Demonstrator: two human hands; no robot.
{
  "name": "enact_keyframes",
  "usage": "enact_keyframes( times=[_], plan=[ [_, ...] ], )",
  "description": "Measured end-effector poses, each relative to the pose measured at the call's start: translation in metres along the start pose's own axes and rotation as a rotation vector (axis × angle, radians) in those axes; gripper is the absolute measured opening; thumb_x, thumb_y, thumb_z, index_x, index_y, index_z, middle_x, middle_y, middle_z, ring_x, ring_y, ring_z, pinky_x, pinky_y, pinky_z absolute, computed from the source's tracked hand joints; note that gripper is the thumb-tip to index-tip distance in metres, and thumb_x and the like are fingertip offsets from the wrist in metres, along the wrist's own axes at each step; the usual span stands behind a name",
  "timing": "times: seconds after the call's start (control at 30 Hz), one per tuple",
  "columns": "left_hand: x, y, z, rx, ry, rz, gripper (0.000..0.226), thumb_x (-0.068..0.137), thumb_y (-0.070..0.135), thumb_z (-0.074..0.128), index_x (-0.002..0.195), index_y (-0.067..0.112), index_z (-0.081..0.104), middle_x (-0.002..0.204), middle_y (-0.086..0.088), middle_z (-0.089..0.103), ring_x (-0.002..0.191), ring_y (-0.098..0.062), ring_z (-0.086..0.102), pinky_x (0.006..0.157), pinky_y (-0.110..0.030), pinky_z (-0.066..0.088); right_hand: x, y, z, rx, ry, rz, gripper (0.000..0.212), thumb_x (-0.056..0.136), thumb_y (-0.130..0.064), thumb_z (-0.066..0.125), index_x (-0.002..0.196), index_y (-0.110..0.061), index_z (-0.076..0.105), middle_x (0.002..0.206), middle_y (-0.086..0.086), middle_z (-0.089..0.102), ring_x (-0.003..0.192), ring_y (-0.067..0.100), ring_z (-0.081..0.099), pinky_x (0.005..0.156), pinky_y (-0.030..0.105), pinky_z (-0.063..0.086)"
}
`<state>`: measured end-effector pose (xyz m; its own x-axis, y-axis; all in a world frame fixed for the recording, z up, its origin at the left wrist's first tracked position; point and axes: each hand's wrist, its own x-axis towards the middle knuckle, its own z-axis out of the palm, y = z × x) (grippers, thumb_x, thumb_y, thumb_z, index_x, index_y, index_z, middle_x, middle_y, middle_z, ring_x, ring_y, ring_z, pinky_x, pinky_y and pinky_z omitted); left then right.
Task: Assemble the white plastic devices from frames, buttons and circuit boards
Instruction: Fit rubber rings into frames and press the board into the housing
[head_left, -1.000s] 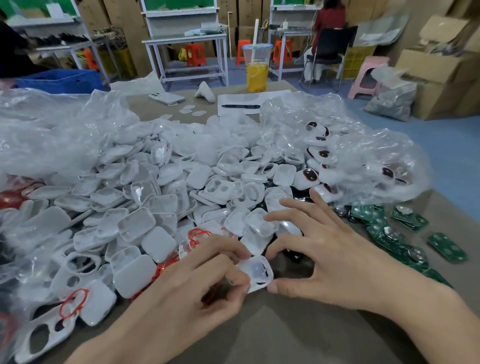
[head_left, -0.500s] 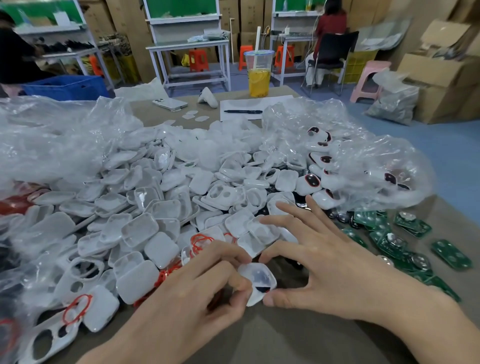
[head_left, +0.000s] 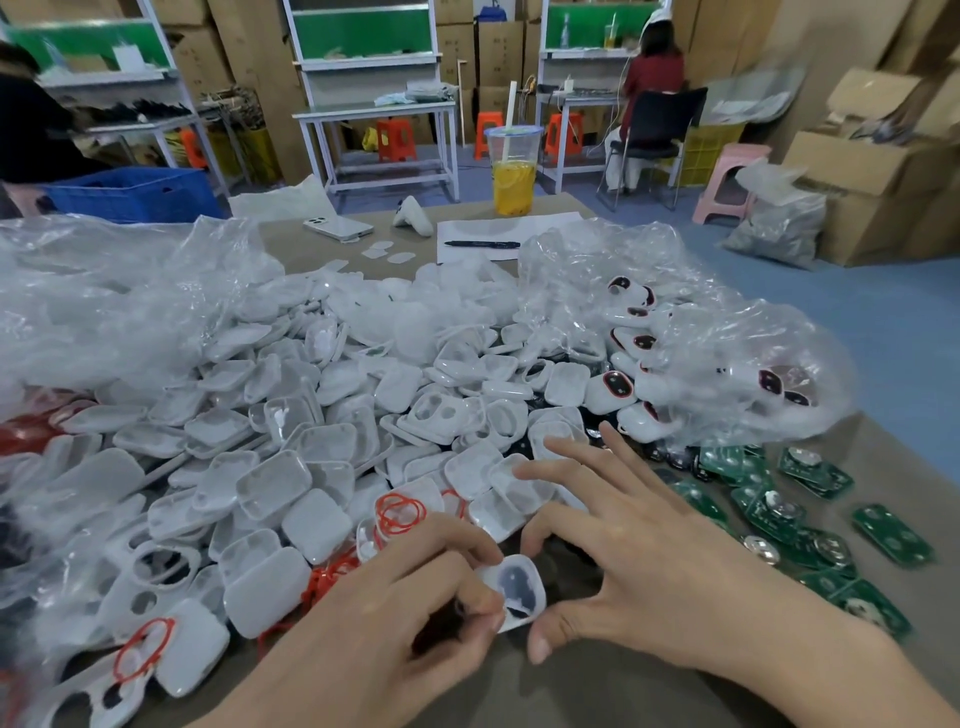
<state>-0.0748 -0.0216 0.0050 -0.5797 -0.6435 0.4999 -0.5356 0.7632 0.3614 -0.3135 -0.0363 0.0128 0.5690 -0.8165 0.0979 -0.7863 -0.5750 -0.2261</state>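
– How far are we?
– Early, we reckon. Our left hand (head_left: 395, 613) pinches one frame (head_left: 522, 592) low over the tabletop (head_left: 519, 691); our right hand (head_left: 649, 582) nips its edge, other fingers (head_left: 587, 467) spread.
– What's left?
– The circuit boards (head_left: 779, 514), plus that whole pile (head_left: 291, 467).
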Motion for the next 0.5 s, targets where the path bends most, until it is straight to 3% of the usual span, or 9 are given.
enact_keyframes(
  times=[0.07, 0.13, 0.2, 0.23, 0.4, 0.5],
  plan=[
    [0.0000, -0.0001, 0.0000, 0.009, -0.023, 0.013, 0.008, 0.089, 0.030, 0.065, 0.082, 0.026, 0.064, 0.113, 0.020, 0.059, 0.085, 0.004, 0.060, 0.069, -0.011, 0.047, -0.0009, 0.0001, 0.0003, -0.007, 0.022, -0.029, 0.067, 0.071, -0.094, 0.037, 0.114, -0.044, 0.048, 0.156, -0.022, 0.023, 0.148, -0.003, -0.013, 0.122, 0.034, -0.014],
    [0.0002, -0.0005, -0.0001, 0.011, -0.047, 0.027, 0.005, 0.089, 0.031, 0.066, 0.085, 0.029, 0.064, 0.112, 0.022, 0.059, 0.089, 0.005, 0.059, 0.073, -0.010, 0.046, -0.0006, -0.0005, 0.0005, 0.014, 0.102, -0.081, 0.062, 0.074, -0.088, 0.046, 0.114, -0.041, 0.054, 0.146, -0.019, 0.042, 0.147, 0.003, 0.017, 0.126, 0.038, 0.005],
    [0.0015, -0.0011, -0.0002, 0.011, -0.077, 0.045, 0.004, 0.089, 0.032, 0.067, 0.086, 0.029, 0.066, 0.110, 0.021, 0.060, 0.094, 0.005, 0.060, 0.079, -0.011, 0.047, -0.0019, 0.0001, 0.0014, 0.056, 0.212, -0.148, 0.051, 0.076, -0.078, 0.058, 0.106, -0.037, 0.062, 0.126, -0.018, 0.058, 0.128, 0.005, 0.047, 0.119, 0.036, 0.026],
    [0.0022, -0.0016, -0.0003, 0.012, -0.089, 0.055, 0.004, 0.089, 0.031, 0.067, 0.086, 0.029, 0.066, 0.109, 0.020, 0.061, 0.097, 0.006, 0.059, 0.082, -0.012, 0.046, -0.0026, 0.0006, 0.0015, 0.075, 0.231, -0.166, 0.046, 0.077, -0.075, 0.062, 0.102, -0.037, 0.065, 0.119, -0.020, 0.060, 0.121, 0.004, 0.052, 0.114, 0.034, 0.032],
    [0.0023, -0.0002, -0.0012, 0.051, -0.138, 0.079, 0.008, 0.092, 0.031, 0.064, 0.086, 0.028, 0.068, 0.106, 0.022, 0.062, 0.101, 0.004, 0.058, 0.090, -0.013, 0.043, -0.0073, 0.0025, 0.0030, 0.051, 0.224, -0.167, 0.029, 0.086, -0.068, 0.060, 0.093, -0.040, 0.068, 0.105, -0.028, 0.064, 0.115, 0.001, 0.052, 0.099, 0.033, 0.045],
    [0.0005, 0.0013, -0.0027, 0.075, -0.165, 0.083, 0.008, 0.094, 0.034, 0.063, 0.089, 0.031, 0.069, 0.108, 0.023, 0.063, 0.106, 0.004, 0.057, 0.094, -0.013, 0.041, -0.0078, 0.0010, 0.0043, 0.028, 0.216, -0.159, 0.028, 0.089, -0.066, 0.058, 0.090, -0.040, 0.068, 0.110, -0.030, 0.063, 0.116, 0.003, 0.051, 0.098, 0.034, 0.046]
  ],
)
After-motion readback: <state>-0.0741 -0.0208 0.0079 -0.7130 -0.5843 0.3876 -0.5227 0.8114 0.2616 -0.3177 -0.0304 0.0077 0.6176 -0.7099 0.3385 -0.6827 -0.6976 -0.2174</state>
